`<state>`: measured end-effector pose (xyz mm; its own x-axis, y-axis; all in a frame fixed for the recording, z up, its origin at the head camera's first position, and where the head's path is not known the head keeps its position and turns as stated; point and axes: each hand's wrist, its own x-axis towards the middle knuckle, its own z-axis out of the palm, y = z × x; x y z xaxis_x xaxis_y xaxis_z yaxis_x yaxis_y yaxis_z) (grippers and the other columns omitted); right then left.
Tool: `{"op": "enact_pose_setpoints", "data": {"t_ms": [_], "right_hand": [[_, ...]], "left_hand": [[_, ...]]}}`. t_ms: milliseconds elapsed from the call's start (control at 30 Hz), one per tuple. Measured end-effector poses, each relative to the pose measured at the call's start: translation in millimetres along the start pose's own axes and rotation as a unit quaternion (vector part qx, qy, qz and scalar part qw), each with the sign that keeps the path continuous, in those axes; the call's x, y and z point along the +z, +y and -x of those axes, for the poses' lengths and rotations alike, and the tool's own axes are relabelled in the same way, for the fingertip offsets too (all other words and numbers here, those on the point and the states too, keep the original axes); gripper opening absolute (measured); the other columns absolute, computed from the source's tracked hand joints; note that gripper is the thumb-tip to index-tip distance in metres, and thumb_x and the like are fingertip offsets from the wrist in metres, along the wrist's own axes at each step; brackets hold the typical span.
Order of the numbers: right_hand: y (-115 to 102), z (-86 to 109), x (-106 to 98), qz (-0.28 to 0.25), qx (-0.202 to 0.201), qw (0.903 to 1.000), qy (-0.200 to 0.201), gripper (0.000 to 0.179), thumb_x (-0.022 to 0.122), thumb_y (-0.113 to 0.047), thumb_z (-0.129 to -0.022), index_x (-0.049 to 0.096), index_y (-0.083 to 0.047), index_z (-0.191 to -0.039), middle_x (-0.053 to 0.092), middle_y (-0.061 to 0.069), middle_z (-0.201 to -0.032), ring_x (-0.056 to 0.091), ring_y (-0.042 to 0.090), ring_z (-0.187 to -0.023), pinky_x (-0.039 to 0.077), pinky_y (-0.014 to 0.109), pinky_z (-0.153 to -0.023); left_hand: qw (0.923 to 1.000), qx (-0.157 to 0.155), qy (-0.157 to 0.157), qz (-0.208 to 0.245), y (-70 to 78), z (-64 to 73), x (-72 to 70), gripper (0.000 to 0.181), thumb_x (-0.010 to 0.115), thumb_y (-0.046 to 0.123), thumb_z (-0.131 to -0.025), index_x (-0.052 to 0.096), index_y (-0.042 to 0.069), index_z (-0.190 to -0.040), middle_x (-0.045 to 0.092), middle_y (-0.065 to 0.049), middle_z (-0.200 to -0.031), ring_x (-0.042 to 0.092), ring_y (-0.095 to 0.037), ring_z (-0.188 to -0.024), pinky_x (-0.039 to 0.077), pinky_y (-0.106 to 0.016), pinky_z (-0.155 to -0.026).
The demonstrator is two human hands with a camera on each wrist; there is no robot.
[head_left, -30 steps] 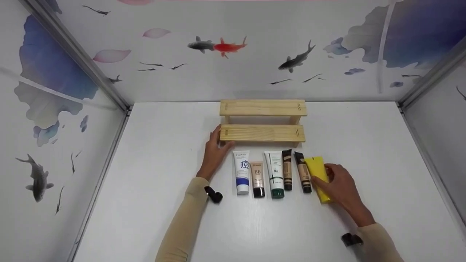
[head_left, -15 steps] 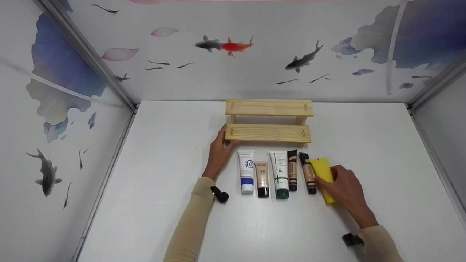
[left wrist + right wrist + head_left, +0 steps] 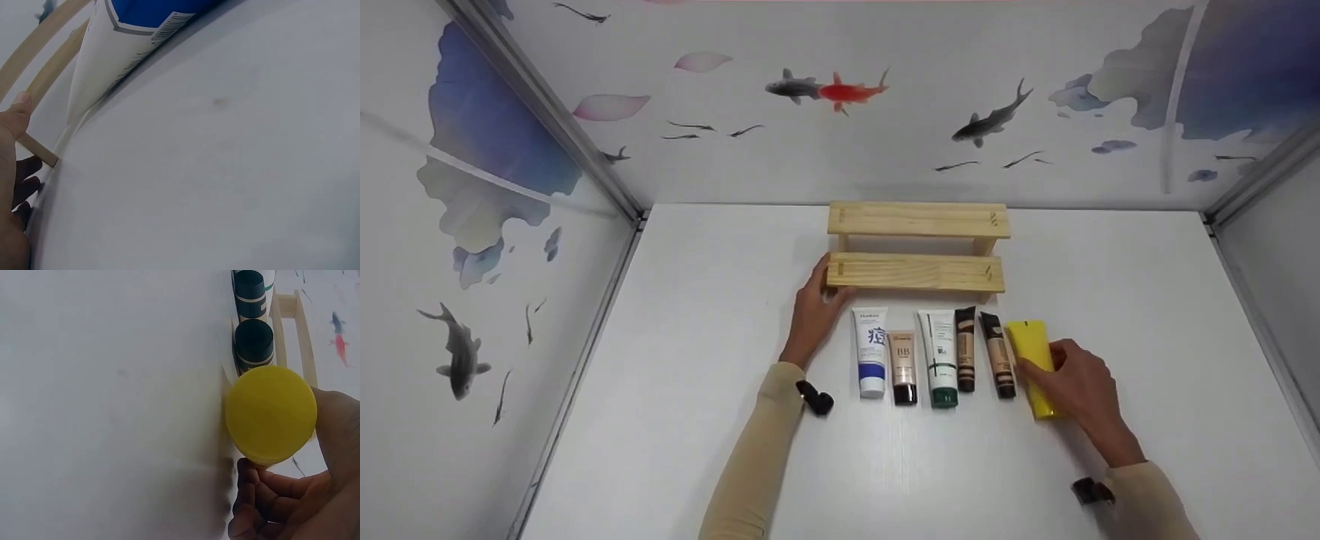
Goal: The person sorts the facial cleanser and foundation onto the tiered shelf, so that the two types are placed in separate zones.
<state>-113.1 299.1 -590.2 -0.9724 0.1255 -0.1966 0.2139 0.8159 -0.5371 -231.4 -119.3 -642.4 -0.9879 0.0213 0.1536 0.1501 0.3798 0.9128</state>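
Note:
At the left end of a two-tier wooden rack [image 3: 915, 273], my left hand [image 3: 813, 315] grips the lower shelf; the left wrist view has its thumb on the shelf edge and the fingers by the leg. With thumb and fingers on its two sides, my right hand [image 3: 1080, 390] holds a yellow squeeze tube [image 3: 1031, 352] at the right end of a row of tubes. Its round yellow cap [image 3: 271, 414] faces the right wrist camera. Directly left of it lies a slim brown-and-black tube [image 3: 999, 356], with a similar slim tube [image 3: 966, 352] further left.
Further along the row lie a white tube with a green cap [image 3: 939, 352], a beige BB cream tube [image 3: 904, 364] and a white-and-blue tube [image 3: 871, 352]. The rack stands near the patterned back wall [image 3: 900, 150]. White tabletop [image 3: 885, 472] extends in front of the row.
My right hand has shifted the yellow tube slightly right, so a narrow gap shows beside the slim brown tube. The left hand stays on the rack. The head view has shifted a little.

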Motion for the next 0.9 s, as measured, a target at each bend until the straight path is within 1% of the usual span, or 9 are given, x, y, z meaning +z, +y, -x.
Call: {"op": "enact_pose_setpoints", "data": {"t_ms": [100,200,267,367,500,667,800,900], "right_hand": [[-0.7,1.5,-3.9,-0.015,-0.003,0.9998,0.015,0.08,0.078,-0.056,-0.098,0.06,0.011,-0.137,0.07,0.029,-0.12,0.061,0.032,-0.091,0.054,0.032,-0.074],[-0.9,2.7,-8.6,-0.035,-0.016,0.9984,0.042,0.075,0.08,-0.052,-0.099,0.062,0.01,-0.137,0.071,0.028,-0.118,0.061,0.032,-0.092,0.053,0.03,-0.075],[-0.6,2.9,-12.0,-0.049,-0.029,0.9965,0.062,0.071,0.082,-0.048,-0.099,0.064,0.009,-0.136,0.072,0.027,-0.116,0.062,0.032,-0.092,0.051,0.029,-0.074],[-0.3,2.0,-17.1,-0.068,-0.039,0.9936,0.081,0.068,0.083,-0.046,-0.099,0.065,0.009,-0.135,0.071,0.026,-0.114,0.061,0.032,-0.094,0.049,0.025,-0.071],[-1.4,0.3,-21.8,-0.085,-0.034,0.9923,0.083,0.069,0.082,-0.046,-0.1,0.063,0.008,-0.138,0.069,0.025,-0.115,0.059,0.032,-0.097,0.047,0.019,-0.07],[-2.9,-1.1,-25.4,-0.112,-0.029,0.9897,0.085,0.071,0.081,-0.047,-0.101,0.062,0.006,-0.143,0.067,0.022,-0.119,0.057,0.031,-0.102,0.047,0.012,-0.07],[-5.8,-1.9,-28.2,-0.127,-0.047,0.9847,0.109,0.068,0.081,-0.047,-0.101,0.064,0.004,-0.143,0.068,0.021,-0.119,0.056,0.028,-0.103,0.046,0.011,-0.07],[-10.0,-1.8,-30.1,-0.137,-0.066,0.9794,0.132,0.063,0.083,-0.043,-0.1,0.066,0.003,-0.141,0.071,0.02,-0.119,0.058,0.026,-0.103,0.045,0.011,-0.074]], "left_hand": [[1.0,-0.002,0.002,-0.003,0.0,-0.3,-0.6,0.087,0.076,0.046,-0.105,0.033,0.015,-0.175,0.053,-0.007,-0.167,0.058,-0.02,-0.144,0.046,-0.041,-0.123],[1.0,-0.003,0.004,-0.008,0.2,-0.7,-0.8,0.087,0.077,0.044,-0.105,0.033,0.014,-0.174,0.054,-0.007,-0.167,0.057,-0.021,-0.145,0.045,-0.041,-0.124],[0.9999,0.0,0.004,-0.012,-0.5,-1.5,-0.3,0.087,0.077,0.043,-0.105,0.034,0.013,-0.174,0.054,-0.009,-0.166,0.056,-0.021,-0.148,0.044,-0.042,-0.126],[0.9999,0.005,0.005,-0.014,-1.3,-2.3,0.3,0.087,0.077,0.041,-0.105,0.034,0.01,-0.173,0.057,-0.01,-0.163,0.057,-0.022,-0.148,0.044,-0.043,-0.126],[0.9999,0.008,0.001,-0.007,-1.8,-1.6,-0.3,0.086,0.077,0.04,-0.105,0.034,0.008,-0.173,0.058,-0.01,-0.163,0.06,-0.022,-0.144,0.047,-0.043,-0.123],[0.9999,0.013,-0.004,0.009,-2.1,-1.1,-1.1,0.086,0.076,0.039,-0.106,0.033,0.009,-0.174,0.056,-0.01,-0.165,0.06,-0.022,-0.144,0.048,-0.041,-0.122],[0.9999,0.015,-0.002,0.008,-2.0,-1.5,-0.7,0.086,0.076,0.04,-0.106,0.033,0.01,-0.174,0.055,-0.01,-0.166,0.058,-0.023,-0.146,0.047,-0.04,-0.123],[0.9999,0.015,-0.002,0.002,-1.8,-1.1,-0.4,0.086,0.075,0.042,-0.106,0.033,0.01,-0.174,0.054,-0.01,-0.167,0.057,-0.024,-0.148,0.046,-0.04,-0.124]]}}
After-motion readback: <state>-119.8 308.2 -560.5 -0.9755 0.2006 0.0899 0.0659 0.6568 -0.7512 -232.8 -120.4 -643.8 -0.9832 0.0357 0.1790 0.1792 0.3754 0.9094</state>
